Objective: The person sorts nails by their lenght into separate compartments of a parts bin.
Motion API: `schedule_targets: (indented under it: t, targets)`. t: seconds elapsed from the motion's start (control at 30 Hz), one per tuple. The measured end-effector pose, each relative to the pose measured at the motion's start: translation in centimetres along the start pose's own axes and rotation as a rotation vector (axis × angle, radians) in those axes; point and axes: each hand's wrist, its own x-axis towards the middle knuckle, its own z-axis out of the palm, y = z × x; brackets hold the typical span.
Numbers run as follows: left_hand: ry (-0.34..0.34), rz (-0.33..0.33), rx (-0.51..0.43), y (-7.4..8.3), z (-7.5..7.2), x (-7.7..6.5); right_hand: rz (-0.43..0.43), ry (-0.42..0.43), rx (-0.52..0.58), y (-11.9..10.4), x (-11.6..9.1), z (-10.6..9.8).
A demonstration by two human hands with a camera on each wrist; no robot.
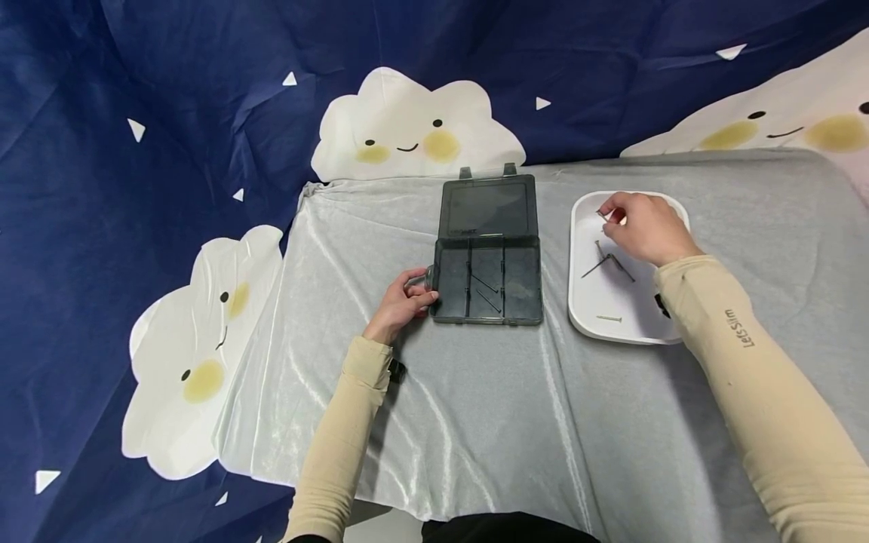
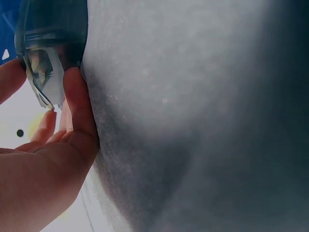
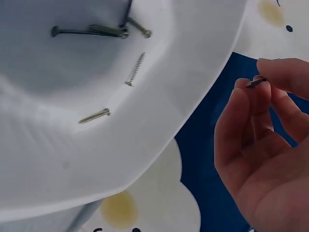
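Note:
A dark see-through compartment box [image 1: 521, 280] stands with its lid [image 1: 489, 205] raised at the back. Two long dark screws [image 1: 487, 302] lie in its middle compartment. My left hand [image 1: 404, 303] grips the box's left side, thumb and fingers around a clear piece there [image 2: 48, 72]. Over the far part of a white tray [image 1: 577, 302], my right hand [image 1: 648, 226] pinches a small screw [image 3: 256, 82] between thumb and fingertips; its shaft is mostly hidden. Several loose screws [image 3: 95, 116] lie inside the tray, some long and dark, others short and brass-coloured.
Grey velvety cloth [image 1: 489, 422] covers the table, wrinkled at the left and front. A dark blue curtain [image 1: 224, 68] with printed white clouds hangs behind and to the left. The tray stands to the right of the box, with a strip of cloth between them.

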Motion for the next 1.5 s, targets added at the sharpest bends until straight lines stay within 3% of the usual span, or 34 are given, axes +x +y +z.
schedule_targets:
  t: [0.63, 1.5]
  targets:
    - [0.003, 0.001, 0.004, 0.0, 0.0, 0.0, -0.064, 0.052, 0.059, -4.0, -0.3, 0.1]
    - [-0.012, 0.005, -0.010, -0.2, -0.2, 0.2, -0.124, 0.053, 0.250, -9.1, -0.7, 5.7]
